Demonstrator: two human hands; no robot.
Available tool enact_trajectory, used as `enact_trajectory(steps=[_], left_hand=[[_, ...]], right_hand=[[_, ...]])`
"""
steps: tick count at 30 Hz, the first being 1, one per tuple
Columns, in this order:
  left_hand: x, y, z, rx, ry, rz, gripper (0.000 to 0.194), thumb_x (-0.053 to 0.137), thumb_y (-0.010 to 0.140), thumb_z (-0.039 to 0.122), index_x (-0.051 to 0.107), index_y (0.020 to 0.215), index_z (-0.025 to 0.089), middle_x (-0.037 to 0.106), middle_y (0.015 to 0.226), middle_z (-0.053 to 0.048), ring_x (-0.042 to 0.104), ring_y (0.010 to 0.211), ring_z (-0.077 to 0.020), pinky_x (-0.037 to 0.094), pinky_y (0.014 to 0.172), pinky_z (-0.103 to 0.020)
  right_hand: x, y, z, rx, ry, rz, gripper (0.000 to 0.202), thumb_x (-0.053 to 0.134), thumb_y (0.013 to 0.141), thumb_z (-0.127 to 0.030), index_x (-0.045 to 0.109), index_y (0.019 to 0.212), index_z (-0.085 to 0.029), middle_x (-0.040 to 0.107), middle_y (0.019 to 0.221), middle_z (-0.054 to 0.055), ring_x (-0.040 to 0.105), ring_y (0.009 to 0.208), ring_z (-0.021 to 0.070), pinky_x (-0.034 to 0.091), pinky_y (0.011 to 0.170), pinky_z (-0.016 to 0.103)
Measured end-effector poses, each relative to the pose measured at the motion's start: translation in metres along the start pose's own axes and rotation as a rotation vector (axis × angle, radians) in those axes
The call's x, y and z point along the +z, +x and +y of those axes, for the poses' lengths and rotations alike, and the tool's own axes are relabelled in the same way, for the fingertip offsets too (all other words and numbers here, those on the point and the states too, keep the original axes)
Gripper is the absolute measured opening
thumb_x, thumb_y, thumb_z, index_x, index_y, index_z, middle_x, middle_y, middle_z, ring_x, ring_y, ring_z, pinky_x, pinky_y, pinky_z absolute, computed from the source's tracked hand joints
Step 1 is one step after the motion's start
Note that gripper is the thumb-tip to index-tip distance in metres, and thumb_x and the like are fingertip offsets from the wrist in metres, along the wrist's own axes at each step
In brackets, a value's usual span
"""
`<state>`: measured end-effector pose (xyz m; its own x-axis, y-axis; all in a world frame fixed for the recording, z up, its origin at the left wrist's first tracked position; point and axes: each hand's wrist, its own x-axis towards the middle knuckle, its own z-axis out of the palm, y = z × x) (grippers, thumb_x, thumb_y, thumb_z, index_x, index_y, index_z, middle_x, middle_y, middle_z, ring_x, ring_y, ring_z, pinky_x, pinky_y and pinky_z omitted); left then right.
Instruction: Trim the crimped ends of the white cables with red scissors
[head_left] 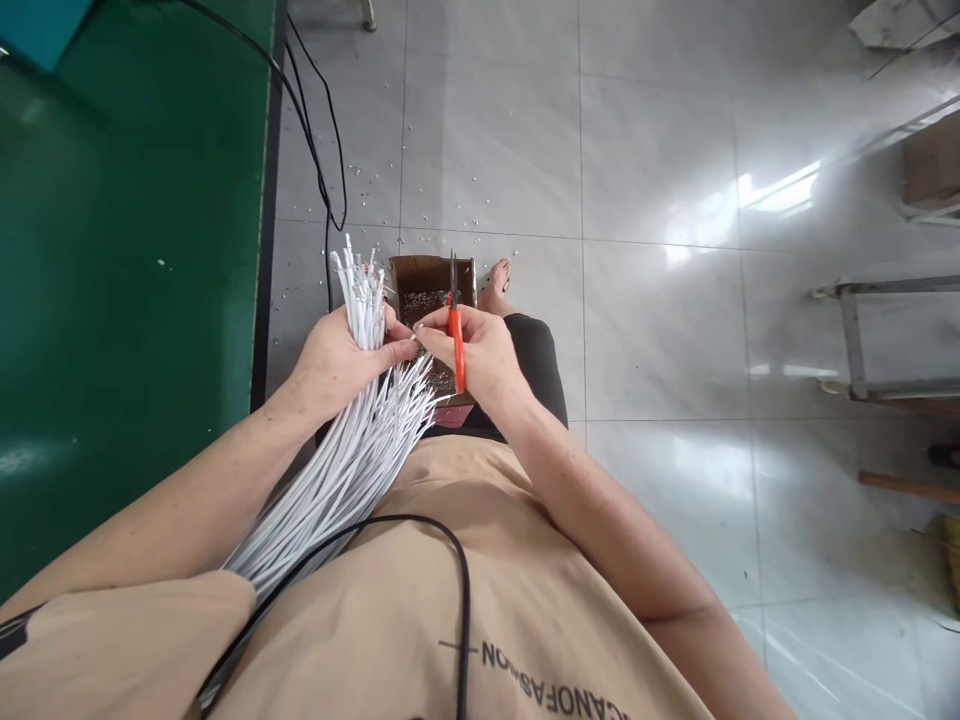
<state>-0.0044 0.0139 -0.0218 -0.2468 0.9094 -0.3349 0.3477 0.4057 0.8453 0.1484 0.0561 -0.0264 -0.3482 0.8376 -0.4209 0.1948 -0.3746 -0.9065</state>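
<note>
A thick bundle of white wires (360, 420) runs from under my left forearm up to the middle of the view. My left hand (341, 355) is closed around it near the top, where the cut ends bunch together. My right hand (476, 350) has orange-handled scissors (457, 345) hooked on its fingers, with the blades pointing away from me. The fingertips of both hands meet at a small pale wire end, too small to make out well. Below the hands stands a cardboard box (431, 268) with small scraps inside.
A green tabletop (150, 250) lies along the left, with black cables (311, 140) hanging past its edge. Small white bits are scattered on the tiled floor (510, 130). My bare foot (496, 285) is beside the box. A metal frame (851, 340) stands at right.
</note>
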Motion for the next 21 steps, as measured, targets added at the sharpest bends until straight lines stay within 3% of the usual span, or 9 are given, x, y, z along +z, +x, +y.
enact_trajectory(steps=[3, 8, 15, 19, 21], left_hand=[[-0.001, 0.0, 0.001, -0.022, 0.015, -0.025, 0.034, 0.082, 0.059, 0.035, 0.06, 0.078, 0.018, 0.065, 0.071, 0.002, 0.057, 0.068, -0.0132, 0.046, 0.068, -0.027], [-0.001, -0.001, -0.001, -0.063, -0.077, -0.027, 0.028, 0.079, 0.062, 0.028, 0.06, 0.08, 0.017, 0.066, 0.074, 0.003, 0.059, 0.069, -0.0128, 0.048, 0.069, -0.027], [0.001, -0.001, -0.003, -0.077, -0.221, -0.064, 0.028, 0.081, 0.063, 0.027, 0.061, 0.08, 0.017, 0.066, 0.075, 0.002, 0.059, 0.069, -0.0133, 0.049, 0.07, -0.03], [0.001, 0.0, -0.004, -0.115, -0.313, -0.039, 0.028, 0.081, 0.063, 0.024, 0.06, 0.08, 0.016, 0.065, 0.074, 0.002, 0.058, 0.069, -0.0118, 0.047, 0.07, -0.029], [0.001, 0.001, -0.004, -0.113, -0.315, -0.007, 0.03, 0.082, 0.061, 0.021, 0.059, 0.08, 0.016, 0.065, 0.075, 0.002, 0.057, 0.069, -0.0119, 0.047, 0.071, -0.028]], right_hand=[[0.009, -0.001, 0.002, 0.007, 0.041, 0.051, 0.014, 0.063, 0.068, -0.025, 0.068, 0.077, -0.015, 0.052, 0.061, -0.005, 0.042, 0.057, 0.0075, 0.035, 0.055, 0.021], [0.001, -0.002, -0.003, 0.004, 0.25, -0.094, 0.017, 0.061, 0.075, -0.028, 0.07, 0.08, -0.015, 0.059, 0.069, -0.002, 0.048, 0.066, 0.0081, 0.041, 0.066, 0.021], [-0.006, -0.003, 0.001, 0.019, 0.116, -0.06, 0.016, 0.063, 0.075, -0.031, 0.065, 0.076, -0.016, 0.052, 0.061, -0.004, 0.041, 0.055, 0.0069, 0.036, 0.055, 0.021], [0.004, -0.011, 0.007, -0.118, 0.002, 0.032, 0.016, 0.064, 0.074, -0.033, 0.062, 0.074, -0.017, 0.054, 0.066, -0.003, 0.044, 0.06, 0.0085, 0.039, 0.058, 0.021], [0.009, -0.016, 0.008, -0.182, 0.01, -0.013, 0.018, 0.067, 0.072, -0.034, 0.061, 0.074, -0.017, 0.054, 0.068, -0.003, 0.046, 0.064, 0.0092, 0.041, 0.061, 0.022]])
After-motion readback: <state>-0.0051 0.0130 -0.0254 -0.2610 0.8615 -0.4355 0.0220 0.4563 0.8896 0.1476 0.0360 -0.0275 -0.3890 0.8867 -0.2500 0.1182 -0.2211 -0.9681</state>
